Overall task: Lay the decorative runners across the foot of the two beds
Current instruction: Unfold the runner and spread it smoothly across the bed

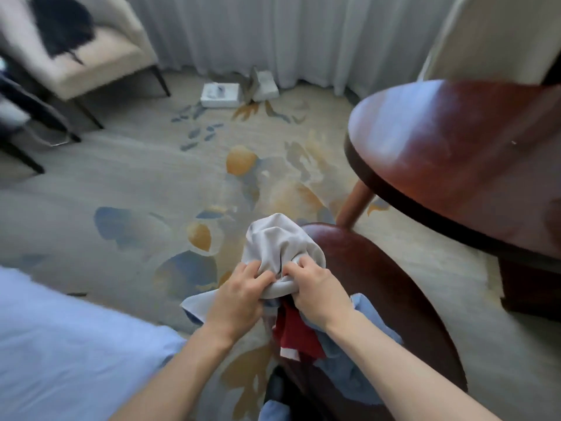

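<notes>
A bunched grey runner [280,243] with a dark red underside [296,331] is gathered up in front of me, above a round dark wooden stool [373,287]. My left hand [239,294] grips its left side. My right hand [315,288] grips its right side, fingers dug into the folds. The red part and some pale blue cloth [343,369] hang below my hands. A corner of a white-covered bed [69,344] lies at the lower left.
A round dark wooden table [461,153] stands at the right, with one leg near the stool. A beige armchair [91,56] with a black garment sits at the far left. White boxes [221,94] lie on the patterned carpet by the curtains.
</notes>
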